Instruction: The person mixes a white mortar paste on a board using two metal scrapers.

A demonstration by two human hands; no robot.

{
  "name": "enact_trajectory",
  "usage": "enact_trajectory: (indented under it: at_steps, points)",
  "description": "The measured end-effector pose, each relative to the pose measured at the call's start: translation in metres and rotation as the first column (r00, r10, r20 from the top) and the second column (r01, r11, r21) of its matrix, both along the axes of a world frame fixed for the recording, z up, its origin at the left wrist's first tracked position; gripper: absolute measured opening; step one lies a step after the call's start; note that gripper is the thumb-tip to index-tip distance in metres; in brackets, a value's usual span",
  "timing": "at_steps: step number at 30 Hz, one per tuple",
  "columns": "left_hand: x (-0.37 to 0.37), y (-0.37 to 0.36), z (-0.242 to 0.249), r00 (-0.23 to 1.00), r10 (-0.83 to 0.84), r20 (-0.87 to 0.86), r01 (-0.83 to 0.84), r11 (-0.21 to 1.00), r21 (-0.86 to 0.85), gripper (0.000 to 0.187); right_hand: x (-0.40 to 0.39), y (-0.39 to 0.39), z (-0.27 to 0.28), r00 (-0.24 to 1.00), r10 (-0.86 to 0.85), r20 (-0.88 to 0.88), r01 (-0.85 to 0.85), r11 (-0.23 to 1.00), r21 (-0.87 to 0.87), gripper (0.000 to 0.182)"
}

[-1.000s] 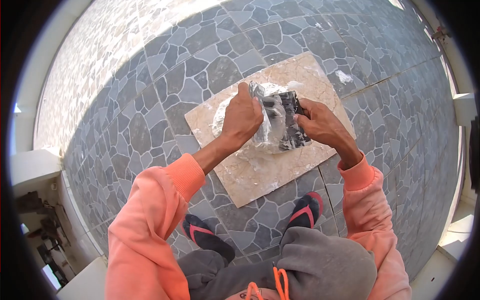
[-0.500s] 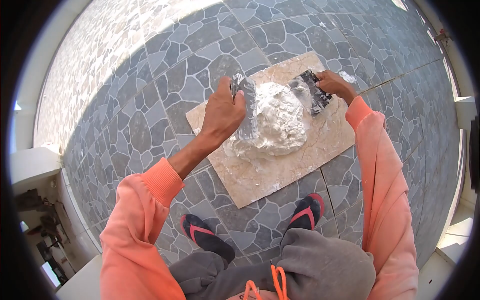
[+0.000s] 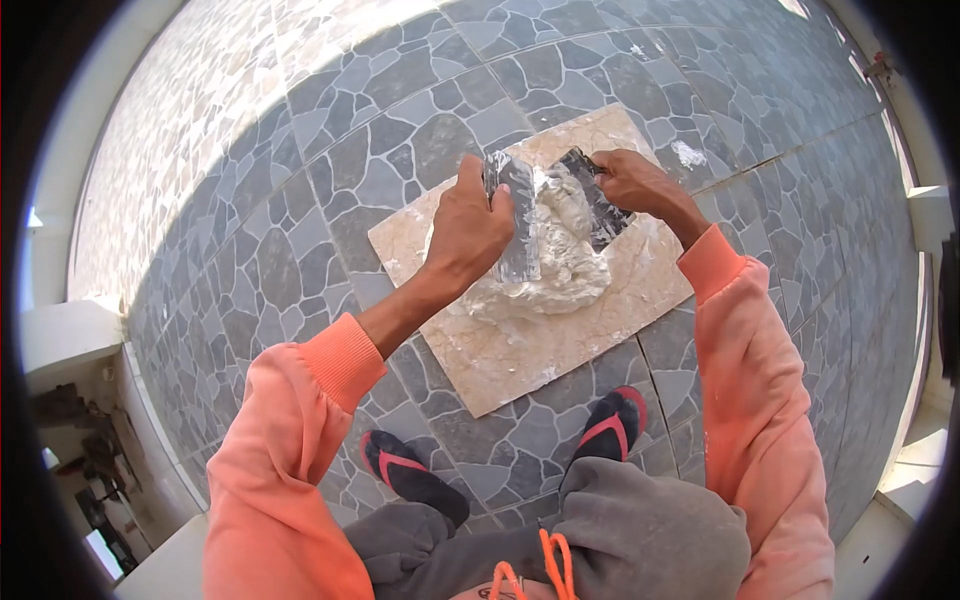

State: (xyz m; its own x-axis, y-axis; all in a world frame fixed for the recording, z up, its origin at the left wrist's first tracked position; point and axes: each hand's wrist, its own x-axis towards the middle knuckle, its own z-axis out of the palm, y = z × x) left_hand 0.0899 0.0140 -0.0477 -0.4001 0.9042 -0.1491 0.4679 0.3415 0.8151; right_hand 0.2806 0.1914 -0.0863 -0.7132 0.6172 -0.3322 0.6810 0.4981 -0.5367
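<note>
A mound of wet white plaster lies on a beige marble-look tile on the floor. My left hand is closed on a wide putty knife, its smeared blade against the mound's left side. On the other side, my right hand grips a second putty knife, dark and tilted, its blade pressed to the plaster's upper right. Between the two blades the plaster is heaped into a ridge. The left fingers curl partly out of sight behind the handle.
Grey stone-pattern floor tiles surround the board. A white plaster splash marks the floor right of it. My feet in flip-flops stand just below the board's near edge. Bright sunlight falls on the upper left floor.
My right hand has moved left with its putty knife, pushing plaster inward. My left hand has shifted slightly right, so the blades are closer together and the mound is narrower at the top.
</note>
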Motion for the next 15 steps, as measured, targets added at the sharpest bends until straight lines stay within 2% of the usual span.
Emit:
enact_trajectory:
  at_steps: [2,4,6,8,14,15]
  points:
    - [0.013,0.003,-0.001,1.0,0.011,0.014,-0.011,1.0,-0.01,0.03,-0.006,-0.022,0.012,1.0,0.016,0.0,-0.016,1.0,0.016,0.02]
    - [0.023,0.008,-0.007,0.999,0.036,-0.002,-0.036,0.999,0.01,0.03,-0.015,-0.051,0.04,0.999,-0.029,-0.02,0.027,0.994,-0.102,0.022]
    - [0.028,0.011,-0.016,0.996,0.076,-0.045,-0.074,0.996,0.054,0.03,-0.019,-0.069,0.047,0.996,-0.075,-0.037,0.071,0.992,-0.106,0.023]
    - [0.024,0.01,-0.019,0.996,0.039,-0.077,-0.037,0.999,0.018,0.031,-0.017,-0.079,0.047,0.99,-0.122,-0.076,0.109,0.981,-0.16,0.023]
    - [-0.003,-0.004,-0.014,0.994,-0.018,-0.107,0.015,1.0,-0.022,0.032,0.017,-0.059,0.069,0.956,-0.26,-0.133,0.211,0.93,-0.302,0.022]
    - [-0.007,-0.006,-0.014,0.994,-0.019,-0.109,0.016,1.0,-0.027,0.033,0.026,-0.045,0.062,0.956,-0.257,-0.141,0.219,0.946,-0.239,0.021]
